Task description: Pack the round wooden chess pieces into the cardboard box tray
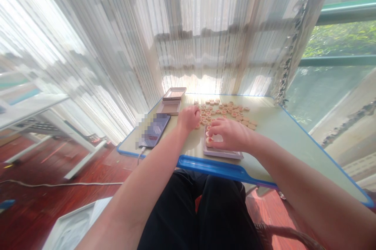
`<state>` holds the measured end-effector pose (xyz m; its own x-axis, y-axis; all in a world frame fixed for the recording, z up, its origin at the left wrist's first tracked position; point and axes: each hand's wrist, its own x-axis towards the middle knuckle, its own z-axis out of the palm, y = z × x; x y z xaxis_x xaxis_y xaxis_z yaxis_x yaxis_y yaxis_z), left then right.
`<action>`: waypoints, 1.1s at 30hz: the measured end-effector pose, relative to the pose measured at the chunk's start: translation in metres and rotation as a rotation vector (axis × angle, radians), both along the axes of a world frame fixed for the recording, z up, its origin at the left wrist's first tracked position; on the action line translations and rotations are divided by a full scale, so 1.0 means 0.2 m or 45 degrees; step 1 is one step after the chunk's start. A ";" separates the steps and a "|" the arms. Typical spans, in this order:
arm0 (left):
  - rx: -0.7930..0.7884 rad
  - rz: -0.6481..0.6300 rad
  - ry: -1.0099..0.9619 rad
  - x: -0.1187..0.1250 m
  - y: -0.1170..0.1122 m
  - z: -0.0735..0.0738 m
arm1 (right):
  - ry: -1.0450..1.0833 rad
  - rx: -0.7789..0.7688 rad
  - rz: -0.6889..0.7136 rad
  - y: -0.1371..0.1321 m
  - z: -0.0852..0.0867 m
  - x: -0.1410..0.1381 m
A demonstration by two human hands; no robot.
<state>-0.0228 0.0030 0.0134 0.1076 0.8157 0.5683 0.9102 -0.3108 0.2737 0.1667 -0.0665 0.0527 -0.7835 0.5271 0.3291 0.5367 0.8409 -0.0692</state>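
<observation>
Several round wooden game pieces with red and dark marks lie scattered on a pale green table with a blue rim. My left hand rests curled at the near left edge of the pile, its fingers closed on pieces there. My right hand lies over a shallow purple-grey tray near the front edge, fingers bent and pinching a round piece set in the tray. Part of the tray is hidden under that hand.
A phone with a cable plugged in lies at the table's left edge. Two more flat trays sit at the back left. Sheer curtains hang behind, a window is at right, a white table stands at left over a red wooden floor.
</observation>
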 end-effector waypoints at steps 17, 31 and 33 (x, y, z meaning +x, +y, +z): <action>-0.254 -0.211 0.159 0.01 0.03 -0.06 | 0.016 0.008 -0.312 0.13 0.01 0.07; -0.197 -0.306 -0.467 0.03 0.02 -0.01 | 0.148 0.243 -0.372 0.10 -0.07 0.00; -0.203 -0.342 -0.635 0.05 0.00 0.01 | 0.188 0.226 -0.444 0.10 -0.07 0.00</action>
<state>-0.0136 0.0035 0.0145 0.0741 0.8765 0.4757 0.5546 -0.4326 0.7108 0.1662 -0.0461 0.0394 -0.5060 0.6774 0.5339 0.7864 0.6166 -0.0370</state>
